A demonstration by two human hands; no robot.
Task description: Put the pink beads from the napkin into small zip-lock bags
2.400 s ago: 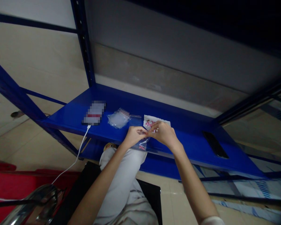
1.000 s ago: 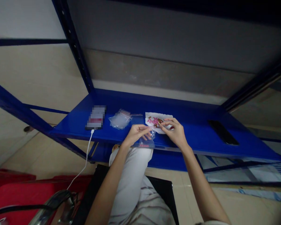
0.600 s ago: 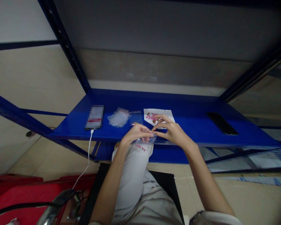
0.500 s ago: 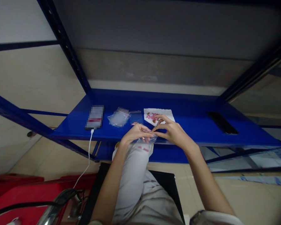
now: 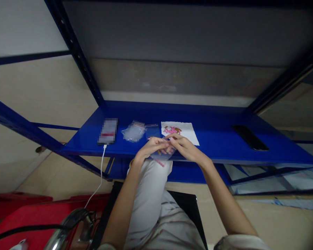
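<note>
Got a phone [image 5: 108, 132] at left on the blue shelf [image 5: 214, 119]; next, a heap of clear zip bags [image 5: 134, 132]; pinching a clear pouch [image 5: 162, 156] of pink beads [image 5: 160, 163] in the left hand [image 5: 149, 148], at the shelf's front edge; touching the pouch's top with the right hand [image 5: 185, 146], can't tell if gripping; behind, white paper [image 5: 191, 133] with pink and brown bits [image 5: 172, 130]; far right, a dark phone [image 5: 249, 138].
</note>
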